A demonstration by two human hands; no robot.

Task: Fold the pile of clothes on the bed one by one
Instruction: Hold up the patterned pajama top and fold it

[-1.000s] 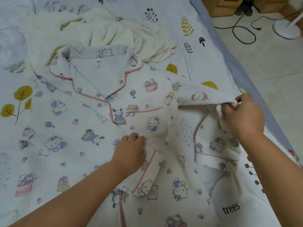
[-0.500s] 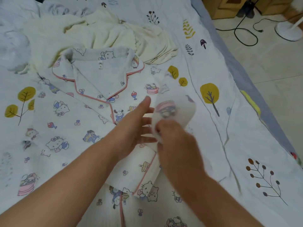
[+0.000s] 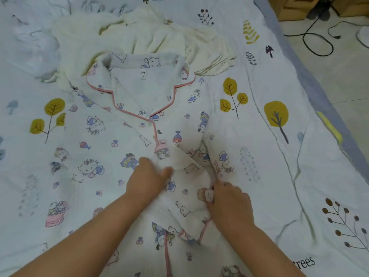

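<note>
A white pyjama shirt [image 3: 103, 136] with cartoon-cat prints and pink piping lies face up on the bed, collar away from me. Its right sleeve [image 3: 191, 186] is folded in across the chest, cuff toward me. My left hand [image 3: 147, 178] rests flat on the shirt's middle, its fingers on the edge of the folded sleeve. My right hand [image 3: 227, 198] grips the sleeve's right edge, fingers curled into the fabric. Behind the collar lies a crumpled cream garment [image 3: 159, 35].
The bed sheet [image 3: 279, 156] is white with yellow tree prints. The bed's right edge [image 3: 311, 82] runs diagonally, with tiled floor beyond it. Black cables [image 3: 317, 37] lie on the floor near a wooden cabinet [image 3: 295, 7].
My right hand carried the right sleeve from the bed's right side over onto the shirt's chest and laid it down. My left hand lifted, then came down on the fold.
</note>
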